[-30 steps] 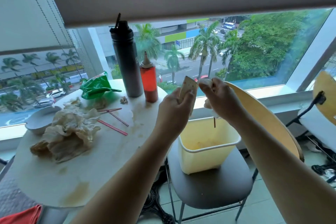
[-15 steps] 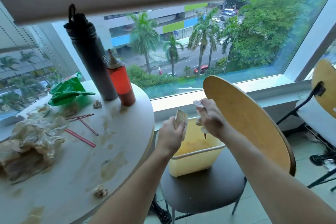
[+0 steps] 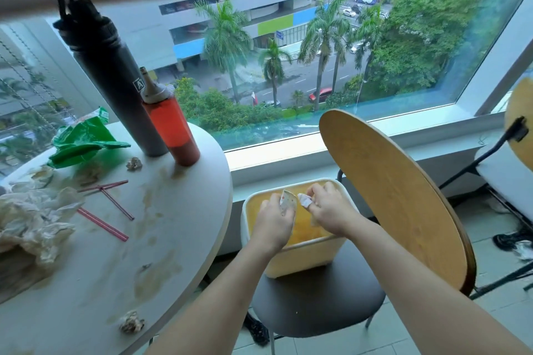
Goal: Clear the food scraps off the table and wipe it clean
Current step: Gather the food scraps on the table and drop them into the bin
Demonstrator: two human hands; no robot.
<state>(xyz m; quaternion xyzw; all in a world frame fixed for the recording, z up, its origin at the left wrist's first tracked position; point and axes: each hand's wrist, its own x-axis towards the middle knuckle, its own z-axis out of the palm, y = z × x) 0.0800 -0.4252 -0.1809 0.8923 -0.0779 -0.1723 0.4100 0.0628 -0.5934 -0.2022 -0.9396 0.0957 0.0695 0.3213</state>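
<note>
Both hands over the bin [image 3: 291, 256]: left hand [image 3: 272, 220] pinches a stiff card [image 3: 288, 201], right hand [image 3: 328, 210] grips seemingly crumpled tissue [image 3: 304, 200].

Both bare forearms reach forward from near edge, converging mid-scene. Left hand [image 3: 274, 222] knuckles up, fingers curled — pinching a small flat piece at thumb and fingertips. Right hand [image 3: 328, 210] just beside it, palm down, fingers curled round a small white wad. Hands nearly touching, wrists bent slightly down.
</note>
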